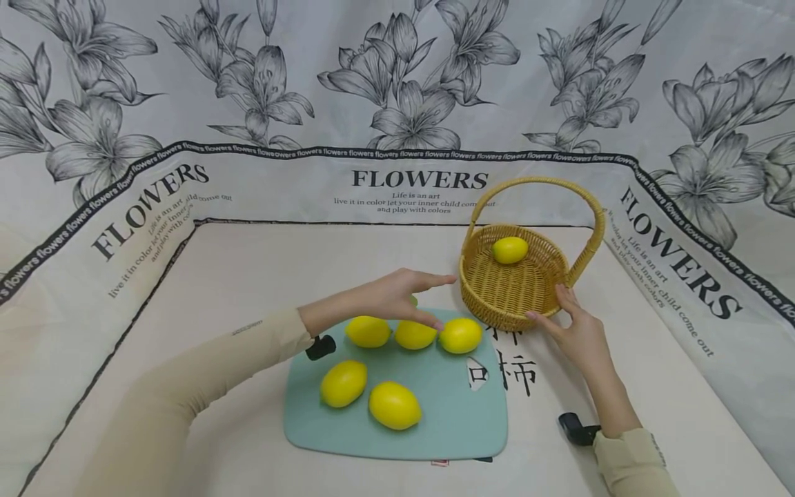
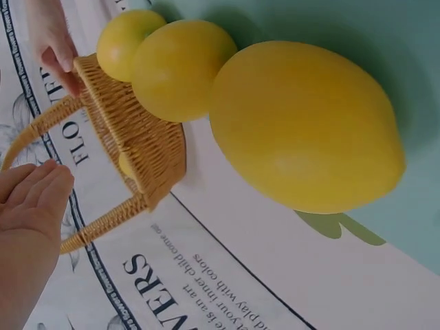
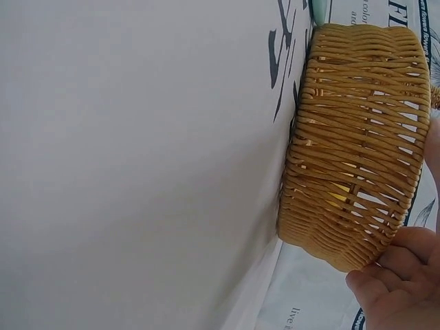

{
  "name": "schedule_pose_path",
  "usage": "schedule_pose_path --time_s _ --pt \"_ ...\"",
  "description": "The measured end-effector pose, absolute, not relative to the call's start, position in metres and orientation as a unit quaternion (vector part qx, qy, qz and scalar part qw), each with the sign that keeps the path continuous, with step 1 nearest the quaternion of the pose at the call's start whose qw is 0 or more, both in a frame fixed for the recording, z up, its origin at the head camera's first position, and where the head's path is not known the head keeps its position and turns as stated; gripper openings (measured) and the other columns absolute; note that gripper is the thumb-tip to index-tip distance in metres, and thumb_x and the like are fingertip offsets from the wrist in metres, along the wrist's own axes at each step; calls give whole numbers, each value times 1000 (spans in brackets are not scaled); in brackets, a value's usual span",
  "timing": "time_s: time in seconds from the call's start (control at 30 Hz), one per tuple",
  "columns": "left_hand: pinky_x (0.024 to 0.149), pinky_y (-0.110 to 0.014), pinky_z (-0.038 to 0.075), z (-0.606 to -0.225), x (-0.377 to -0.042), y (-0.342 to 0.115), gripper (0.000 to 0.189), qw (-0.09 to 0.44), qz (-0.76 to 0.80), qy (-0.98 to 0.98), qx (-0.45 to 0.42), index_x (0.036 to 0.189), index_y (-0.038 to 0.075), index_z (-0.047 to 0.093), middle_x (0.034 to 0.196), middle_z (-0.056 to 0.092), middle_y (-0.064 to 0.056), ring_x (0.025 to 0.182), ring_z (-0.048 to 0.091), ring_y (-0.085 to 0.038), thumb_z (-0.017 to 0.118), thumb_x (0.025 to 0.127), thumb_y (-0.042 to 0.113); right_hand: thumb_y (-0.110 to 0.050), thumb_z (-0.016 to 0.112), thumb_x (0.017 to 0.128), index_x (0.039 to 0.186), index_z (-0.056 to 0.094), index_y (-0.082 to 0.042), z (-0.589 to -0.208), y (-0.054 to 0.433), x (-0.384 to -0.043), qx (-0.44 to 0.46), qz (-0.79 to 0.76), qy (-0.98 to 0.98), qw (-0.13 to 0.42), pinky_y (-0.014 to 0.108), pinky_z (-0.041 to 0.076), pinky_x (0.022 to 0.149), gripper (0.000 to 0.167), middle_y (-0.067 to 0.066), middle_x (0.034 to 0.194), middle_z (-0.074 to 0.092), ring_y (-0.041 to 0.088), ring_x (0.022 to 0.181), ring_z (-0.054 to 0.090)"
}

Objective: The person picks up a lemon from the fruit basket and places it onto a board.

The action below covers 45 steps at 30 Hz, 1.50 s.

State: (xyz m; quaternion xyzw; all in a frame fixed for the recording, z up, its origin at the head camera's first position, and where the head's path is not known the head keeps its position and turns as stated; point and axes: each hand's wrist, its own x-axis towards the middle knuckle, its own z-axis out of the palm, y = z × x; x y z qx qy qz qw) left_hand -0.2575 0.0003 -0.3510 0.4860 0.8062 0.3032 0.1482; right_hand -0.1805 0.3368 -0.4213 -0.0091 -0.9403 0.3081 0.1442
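Observation:
A wicker basket point(image 1: 509, 314) with a tall arched handle stands at the back right, with one lemon point(image 1: 511, 250) inside. My right hand point(image 1: 582, 339) grips the basket's right side near the handle's foot; in the right wrist view its fingers point(image 3: 405, 265) are bent against the woven wall. My left hand point(image 1: 397, 293) hovers over the back of the board, fingers straight and pointing toward the basket, holding nothing. Its thumb tip overlaps the edge of the back-right lemon point(image 1: 461, 336) in the head view; whether they touch I cannot tell. Several lemons point(image 2: 306, 127) lie on the board.
The pale green cutting board point(image 1: 459, 428) lies in front of the basket. Its cut-out handle hole is at the right. A white cloth printed with flowers and lettering covers the table point(image 1: 248, 276) and the wall point(image 1: 298, 186) behind.

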Motion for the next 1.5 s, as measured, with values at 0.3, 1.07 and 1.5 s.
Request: schedule_pose_path --time_s 0.3,1.07,1.5 --pt "108 -32 36 -352 -273 21 83 133 300 813 482 150 13 33 152 37 -3 135 40 -20 77 83 36 -43 68 88 145 29 8 -422 338 -181 -9 306 -941 143 56 23 109 86 25 151 26 42 139 22" --pt "100 -26 41 -351 -299 79 88 110 296 823 471 151 8 31 148 43 -10 115 54 -16 76 82 43 -42 68 89 145 28 8 -419 335 -181 -10 299 -944 137 57 24 109 85 25 151 23 43 139 22" --pt "91 -20 44 -354 -313 105 88 105 301 837 445 152 13 30 150 41 -6 107 54 -12 74 82 46 -43 66 90 146 27 8 -418 333 -178 -10 306 -943 133 58 23 109 85 26 151 23 44 139 21"
